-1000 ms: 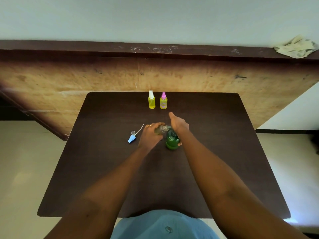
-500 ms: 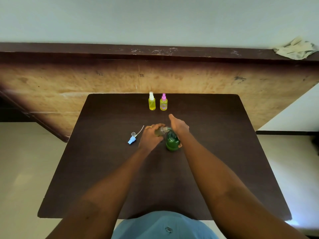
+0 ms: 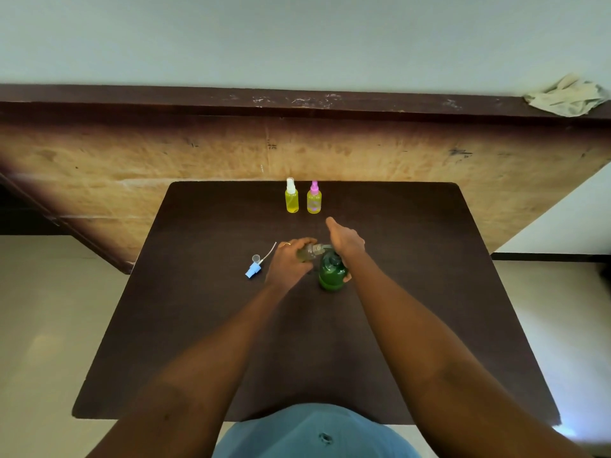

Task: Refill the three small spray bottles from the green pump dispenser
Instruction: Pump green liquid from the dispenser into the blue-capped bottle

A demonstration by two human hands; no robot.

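Observation:
The green pump dispenser (image 3: pixel 331 274) stands mid-table. My right hand (image 3: pixel 345 241) lies over its pump head, index finger stretched forward, thumb down by the bottle's side. My left hand (image 3: pixel 291 261) grips a small clear spray bottle (image 3: pixel 309 252), uncapped, its neck held against the dispenser's nozzle. That bottle's blue spray cap (image 3: pixel 254 269) with its dip tube lies on the table (image 3: pixel 198 325) to the left. Two more small spray bottles with yellow liquid stand at the far edge: one white-capped (image 3: pixel 291 196), one pink-capped (image 3: pixel 314 198).
A wooden board leans behind the table under a dark ledge (image 3: pixel 297 100). A crumpled cloth (image 3: pixel 565 97) lies on that ledge at the far right. Pale floor shows on both sides of the table.
Both hands stay at the dispenser and the small bottle; only a slight shift of the view shows.

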